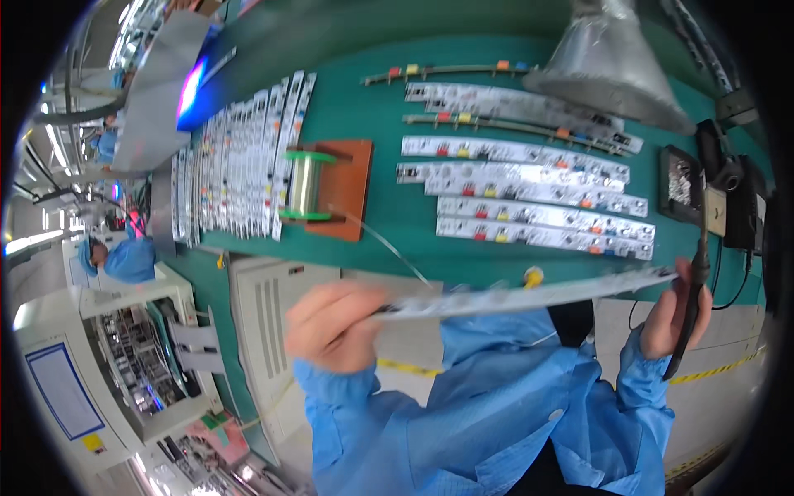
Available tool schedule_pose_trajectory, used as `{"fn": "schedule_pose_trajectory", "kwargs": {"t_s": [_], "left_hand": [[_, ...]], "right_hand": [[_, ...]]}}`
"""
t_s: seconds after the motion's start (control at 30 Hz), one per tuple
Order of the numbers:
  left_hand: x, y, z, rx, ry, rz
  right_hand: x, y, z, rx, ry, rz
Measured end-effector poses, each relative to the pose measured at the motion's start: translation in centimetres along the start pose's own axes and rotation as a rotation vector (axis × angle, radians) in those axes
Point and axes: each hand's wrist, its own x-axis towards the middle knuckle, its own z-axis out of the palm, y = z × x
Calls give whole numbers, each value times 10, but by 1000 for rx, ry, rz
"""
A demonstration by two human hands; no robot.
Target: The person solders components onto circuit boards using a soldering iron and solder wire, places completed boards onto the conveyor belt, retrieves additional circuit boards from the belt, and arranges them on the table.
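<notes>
A long white circuit board strip (529,298) is held up in front of my body, just off the near edge of the table, slightly blurred. My left hand (337,324) is closed around its left end. At its other end, my right hand (672,318) pinches the strip and also grips a soldering iron (688,322) by its black handle, tip pointing away from me. Solder wire runs from a spool (305,186) with green flanges on a brown stand (351,178); its loose end passes behind the strip.
Several circuit board strips (529,194) lie in rows on the green table (385,107); many more stand packed together (240,161) at the left. A metal extraction hood (608,62) hangs at the far right. Soldering iron stand (716,211) and dark tray (680,183) sit right. Another person (128,260) is at left.
</notes>
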Motion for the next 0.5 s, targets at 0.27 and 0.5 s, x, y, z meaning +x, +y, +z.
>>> {"fn": "schedule_pose_trajectory", "kwargs": {"t_s": [0.27,0.5], "left_hand": [[78,-72,-125,-308,418,-446],[269,-187,-45,-652,202,-655]], "right_hand": [[23,0,-5,120,-12,32],[16,21,-3,96,30,188]]}}
